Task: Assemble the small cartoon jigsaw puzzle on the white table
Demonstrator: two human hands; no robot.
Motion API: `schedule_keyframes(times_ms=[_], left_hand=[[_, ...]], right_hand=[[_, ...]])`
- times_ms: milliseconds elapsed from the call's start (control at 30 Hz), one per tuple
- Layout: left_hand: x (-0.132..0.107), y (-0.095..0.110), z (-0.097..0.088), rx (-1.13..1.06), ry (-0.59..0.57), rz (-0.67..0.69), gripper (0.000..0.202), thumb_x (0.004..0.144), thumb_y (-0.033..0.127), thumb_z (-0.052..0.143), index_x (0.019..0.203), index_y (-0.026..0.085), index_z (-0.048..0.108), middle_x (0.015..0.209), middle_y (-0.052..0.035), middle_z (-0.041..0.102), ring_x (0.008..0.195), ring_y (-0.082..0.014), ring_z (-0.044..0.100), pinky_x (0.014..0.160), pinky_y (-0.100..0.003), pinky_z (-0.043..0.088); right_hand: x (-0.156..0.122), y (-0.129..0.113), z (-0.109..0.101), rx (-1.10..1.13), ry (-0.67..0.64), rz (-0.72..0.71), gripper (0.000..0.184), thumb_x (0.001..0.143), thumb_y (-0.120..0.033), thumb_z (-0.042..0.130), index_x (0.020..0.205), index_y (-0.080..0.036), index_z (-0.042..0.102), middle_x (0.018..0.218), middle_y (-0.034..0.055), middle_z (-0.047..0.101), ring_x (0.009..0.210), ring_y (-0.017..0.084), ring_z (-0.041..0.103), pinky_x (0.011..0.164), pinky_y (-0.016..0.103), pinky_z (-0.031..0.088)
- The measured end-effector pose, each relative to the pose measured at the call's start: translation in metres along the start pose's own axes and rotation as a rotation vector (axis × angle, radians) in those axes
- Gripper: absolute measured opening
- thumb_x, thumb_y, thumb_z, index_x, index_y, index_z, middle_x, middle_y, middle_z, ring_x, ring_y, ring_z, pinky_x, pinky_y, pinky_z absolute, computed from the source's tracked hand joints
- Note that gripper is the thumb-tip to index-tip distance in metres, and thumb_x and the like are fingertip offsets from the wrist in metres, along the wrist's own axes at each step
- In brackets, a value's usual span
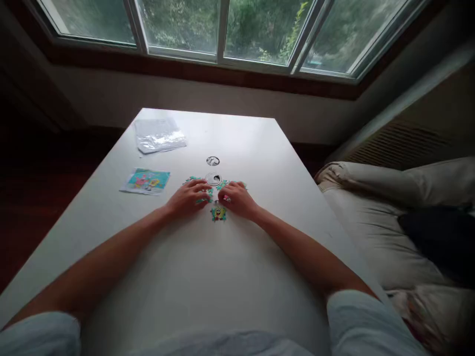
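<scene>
Small teal jigsaw puzzle pieces (221, 185) lie in a loose pile on the white table (178, 277). My left hand (190, 198) rests over the left part of the pile, its fingers apart and curved, with pieces showing between thumb and fingers. At the right part, my right hand (239, 200) has its thumb and forefinger drawn together around a small pinkish puzzle piece (226, 199), partly hidden by the fingers. Just below and between both hands lies a small joined puzzle section (218, 213) with a yellow cartoon character.
A printed reference picture (146, 181) lies left of my hands. Clear plastic bags (159, 135) are at the table's far left. Two round inserts, one a silvery disc (213, 161) and one a ring (213, 178), sit beyond the pile. A beige sofa (371, 222) stands at right.
</scene>
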State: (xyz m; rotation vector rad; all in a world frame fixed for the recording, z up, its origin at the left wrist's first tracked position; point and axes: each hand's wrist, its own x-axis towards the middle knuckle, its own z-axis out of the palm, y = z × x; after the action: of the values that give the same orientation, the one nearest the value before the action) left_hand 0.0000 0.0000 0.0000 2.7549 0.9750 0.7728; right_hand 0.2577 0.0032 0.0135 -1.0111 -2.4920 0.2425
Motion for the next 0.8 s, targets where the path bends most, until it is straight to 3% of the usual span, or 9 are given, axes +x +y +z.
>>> schedule_keyframes(times_ms=[200,367,633,800], left_hand=[[0.008,0.023,-0.006,-0.149,0.038,-0.133,0.013,0.094,0.029,0.062,0.099,0.026,0.074,0.109,-0.003,0.074,0.108,-0.0218,0.063,0.1,-0.04,0.047],[0.01,0.042,-0.012,-0.249,0.096,-0.285,0.01,0.091,0.03,0.066,0.092,0.024,0.073,0.093,-0.0026,0.073,0.093,-0.0197,0.064,0.089,-0.034,0.047],[0.012,0.041,-0.018,-0.485,0.126,-0.521,0.019,0.091,0.036,0.062,0.093,0.02,0.072,0.088,-0.0009,0.075,0.079,-0.0145,0.064,0.071,-0.025,0.046],[0.012,0.036,-0.022,-0.562,-0.002,-0.545,0.022,0.087,0.039,0.065,0.09,0.019,0.075,0.087,-0.002,0.077,0.077,-0.0154,0.065,0.073,-0.025,0.048]], right_hand=[[0.0,-0.004,-0.003,0.247,0.091,-0.03,0.007,0.092,-0.021,0.066,0.085,-0.021,0.066,0.081,0.0009,0.07,0.084,0.018,0.06,0.085,0.033,0.038],[0.001,-0.015,-0.009,0.389,0.14,-0.044,0.01,0.092,-0.025,0.067,0.083,-0.022,0.065,0.079,0.0012,0.068,0.08,0.017,0.06,0.082,0.032,0.043],[0.0,-0.013,-0.011,0.387,0.15,-0.023,0.011,0.094,-0.027,0.063,0.086,-0.022,0.069,0.079,0.0018,0.071,0.079,0.017,0.062,0.082,0.033,0.044],[-0.002,-0.004,-0.014,0.367,0.129,0.05,0.01,0.093,-0.028,0.064,0.087,-0.022,0.069,0.08,0.0017,0.072,0.078,0.017,0.061,0.081,0.033,0.044]])
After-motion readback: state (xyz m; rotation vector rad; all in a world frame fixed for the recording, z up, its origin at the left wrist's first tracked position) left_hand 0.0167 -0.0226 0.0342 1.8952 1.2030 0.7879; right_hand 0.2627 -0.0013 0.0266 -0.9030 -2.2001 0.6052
